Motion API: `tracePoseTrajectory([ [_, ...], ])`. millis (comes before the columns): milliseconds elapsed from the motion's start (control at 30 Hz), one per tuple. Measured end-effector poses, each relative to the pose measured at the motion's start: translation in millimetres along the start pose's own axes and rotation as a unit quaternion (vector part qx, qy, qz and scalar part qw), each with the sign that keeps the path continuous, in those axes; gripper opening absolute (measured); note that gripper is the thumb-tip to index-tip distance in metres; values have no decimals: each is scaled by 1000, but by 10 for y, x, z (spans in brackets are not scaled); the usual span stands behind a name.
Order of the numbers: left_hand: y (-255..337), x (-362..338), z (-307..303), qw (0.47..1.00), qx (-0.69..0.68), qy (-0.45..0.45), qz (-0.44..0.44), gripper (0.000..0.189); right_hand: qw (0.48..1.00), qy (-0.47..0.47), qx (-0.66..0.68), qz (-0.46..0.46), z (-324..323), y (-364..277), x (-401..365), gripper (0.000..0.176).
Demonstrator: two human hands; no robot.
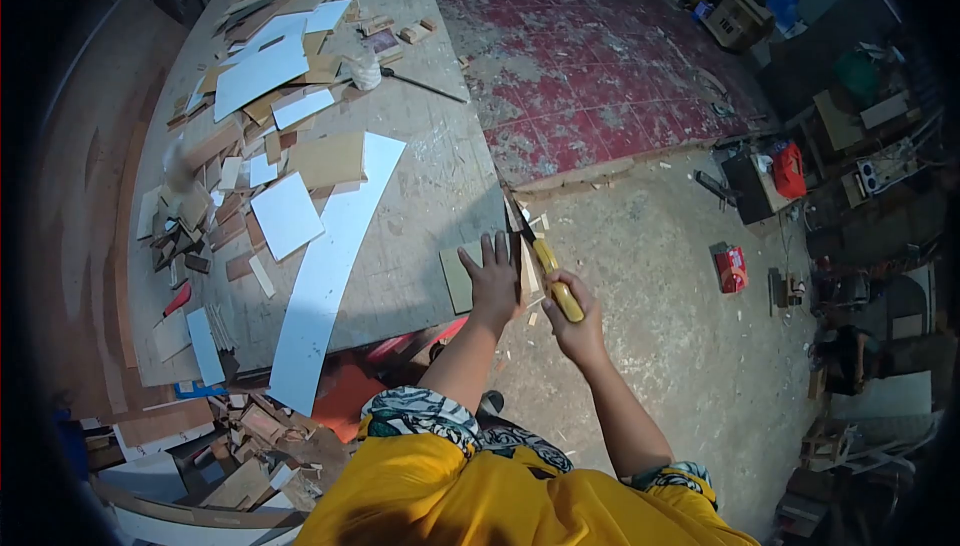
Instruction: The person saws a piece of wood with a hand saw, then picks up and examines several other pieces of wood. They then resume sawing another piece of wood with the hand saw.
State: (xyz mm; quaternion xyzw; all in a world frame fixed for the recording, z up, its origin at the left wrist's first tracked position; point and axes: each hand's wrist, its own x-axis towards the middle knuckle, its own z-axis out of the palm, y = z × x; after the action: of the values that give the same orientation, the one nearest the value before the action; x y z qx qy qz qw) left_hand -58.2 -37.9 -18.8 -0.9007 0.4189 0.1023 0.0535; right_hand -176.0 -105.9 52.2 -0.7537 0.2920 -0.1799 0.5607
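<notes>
My left hand [493,284] lies with its fingers spread on a thin, pale wooden board [454,282] at the right edge of the workbench [400,276]. My right hand [582,324] is closed round the yellow handle of a hand saw [546,256]. The saw's dark, narrow blade points away from me along the bench edge, close to my left fingertips. Whether its teeth touch the board cannot be made out. Part of the board is hidden under my left palm.
A long white curved panel [330,276] and a white square piece [287,216] lie left of my hands. Wood offcuts [190,211] cover the bench's left side. A dark rod [425,86] lies farther back. Red boxes [731,270] and chips are on the floor at right.
</notes>
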Motion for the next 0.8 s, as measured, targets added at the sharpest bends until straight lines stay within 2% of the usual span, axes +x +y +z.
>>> tracePoseTrajectory([
  [67,-3,-5,28,1000,-16,-1,7,85,998,-6,17,64,30,-77,9,33],
  [100,7,17,115,998,-50,32,1,87,988,39,-86,-119,53,213,159,32],
  [133,55,-56,150,998,-51,24,7,87,989,41,-88,-109,29,199,213,32],
  [167,67,-91,142,999,-35,26,3,88,999,20,27,4,20,142,354,31],
  [200,26,6,72,999,-17,42,-11,88,985,-9,143,100,25,50,595,31],
  [267,26,33,136,999,-28,40,-3,89,983,-11,151,107,-34,-36,659,31],
  [333,15,27,182,996,-16,87,-7,95,980,-8,161,117,-64,61,546,31],
  [400,-3,-39,185,997,-18,74,-3,95,996,10,79,38,102,319,472,33],
  [533,-40,-119,307,997,-32,70,-11,90,996,24,70,40,300,160,223,34],
  [567,-28,-82,359,997,-16,79,-19,86,997,33,63,5,312,213,266,33],
  [600,-8,-67,399,996,0,87,-24,83,997,36,64,10,275,185,301,33],
  [700,30,-97,373,995,-12,91,-24,79,972,15,204,114,119,-19,305,32],
  [733,4,-79,332,994,-26,100,-27,79,973,11,203,111,76,-89,243,32],
  [767,-19,-77,299,994,-27,102,-30,79,983,1,147,107,21,-146,129,33],
  [800,-18,-123,181,997,-26,65,-25,75,990,-6,90,104,-14,-202,1,34],
])
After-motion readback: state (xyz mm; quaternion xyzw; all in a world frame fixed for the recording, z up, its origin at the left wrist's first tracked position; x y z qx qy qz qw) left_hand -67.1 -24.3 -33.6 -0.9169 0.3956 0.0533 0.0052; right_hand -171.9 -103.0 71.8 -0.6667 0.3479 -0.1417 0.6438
